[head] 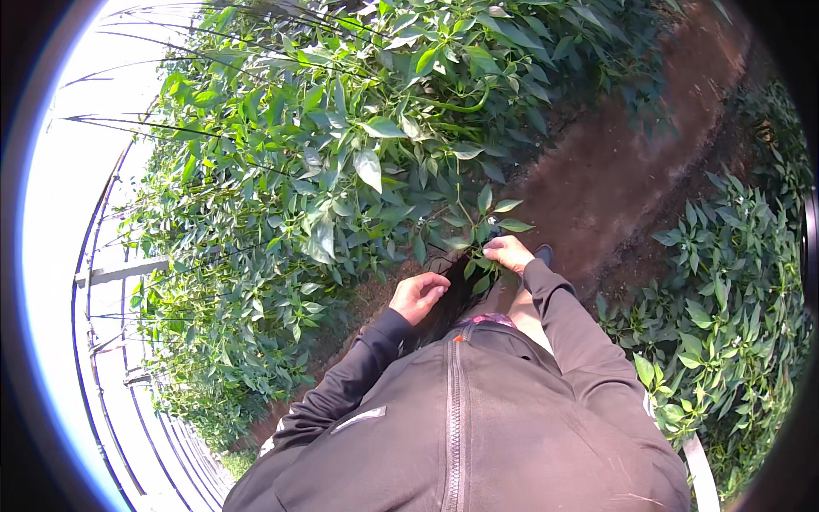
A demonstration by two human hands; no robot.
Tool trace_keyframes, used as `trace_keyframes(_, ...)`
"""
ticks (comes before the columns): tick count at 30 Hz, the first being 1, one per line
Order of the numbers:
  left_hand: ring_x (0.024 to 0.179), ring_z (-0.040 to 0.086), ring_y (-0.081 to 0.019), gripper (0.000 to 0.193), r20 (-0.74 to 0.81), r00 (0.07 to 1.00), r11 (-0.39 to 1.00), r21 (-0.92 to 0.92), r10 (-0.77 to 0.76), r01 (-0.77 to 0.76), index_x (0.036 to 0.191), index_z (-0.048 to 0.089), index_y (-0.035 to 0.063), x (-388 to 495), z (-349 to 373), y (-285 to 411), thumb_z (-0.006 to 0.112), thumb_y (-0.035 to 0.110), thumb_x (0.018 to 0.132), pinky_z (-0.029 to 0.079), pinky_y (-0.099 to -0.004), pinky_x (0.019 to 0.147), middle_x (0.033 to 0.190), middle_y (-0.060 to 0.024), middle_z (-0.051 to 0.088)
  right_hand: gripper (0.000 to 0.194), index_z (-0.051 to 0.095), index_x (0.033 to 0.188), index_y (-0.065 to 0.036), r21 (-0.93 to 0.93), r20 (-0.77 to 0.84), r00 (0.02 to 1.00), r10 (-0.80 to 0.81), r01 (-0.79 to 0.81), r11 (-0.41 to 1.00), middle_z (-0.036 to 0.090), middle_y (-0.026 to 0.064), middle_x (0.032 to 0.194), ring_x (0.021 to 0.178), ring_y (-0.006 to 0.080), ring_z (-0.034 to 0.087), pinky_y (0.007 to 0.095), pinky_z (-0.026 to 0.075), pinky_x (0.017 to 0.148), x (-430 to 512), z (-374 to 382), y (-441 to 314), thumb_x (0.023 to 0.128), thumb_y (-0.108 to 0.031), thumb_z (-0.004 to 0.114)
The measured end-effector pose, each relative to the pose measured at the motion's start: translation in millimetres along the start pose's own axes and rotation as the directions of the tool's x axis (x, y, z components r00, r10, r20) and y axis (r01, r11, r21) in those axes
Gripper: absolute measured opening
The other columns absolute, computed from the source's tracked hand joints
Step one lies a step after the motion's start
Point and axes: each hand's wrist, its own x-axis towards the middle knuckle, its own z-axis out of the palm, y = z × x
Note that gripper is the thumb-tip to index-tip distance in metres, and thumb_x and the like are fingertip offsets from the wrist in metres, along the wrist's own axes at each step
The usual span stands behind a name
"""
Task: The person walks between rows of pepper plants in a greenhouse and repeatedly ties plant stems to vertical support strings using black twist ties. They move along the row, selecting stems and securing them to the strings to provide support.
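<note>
Leafy pepper plants fill the view in front of me, with a long green pepper hanging among the leaves near the top. My right hand is at a low leafy pepper shoot, its thumb and fingertips closed on a stem or leaf there; the exact grip is too small to tell. To its left, my left hand is half curled, thumb and forefinger near each other with a small gap, and nothing shows between them. Dark shadow or dark material lies between the hands.
A bare soil path runs from my feet to the upper right. Another row of pepper plants grows on the right, beside a pale curved strip. Thin strings and a pale post stand at the left.
</note>
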Motion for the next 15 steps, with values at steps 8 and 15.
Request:
trace_keyframes(8,0.090,0.060,-0.0105,0.017,-0.013,1.000,0.998,0.055,0.020,-0.019,0.104,0.061,-0.0007,8.6,19.8,20.8,0.055,0.005,0.089,0.048,-0.0256,0.082,0.092,-0.0044,0.065,0.017,0.066,0.092,0.000,0.399,-0.079,0.987,-0.140,0.160,0.903,0.065,0.0026,0.080,0.072,0.0097,0.059,0.0250,0.047,0.068,-49.4,-80.0,-118.5,0.084,-0.015,0.064)
trace_keyframes(15,0.086,0.059,-0.0087,0.015,-0.061,0.983,0.981,-0.072,0.173,-0.178,0.102,0.062,-0.0002,38.7,22.8,46.5,0.056,0.003,0.089,0.048,-0.0238,0.079,0.090,-0.0029,0.064,0.019,0.064,0.094,-0.002,0.531,-0.090,0.968,-0.235,0.246,0.811,0.062,0.0022,0.075,0.066,0.0117,0.059,0.0267,0.049,0.064,-39.8,-126.7,-182.1,0.084,-0.018,0.066)
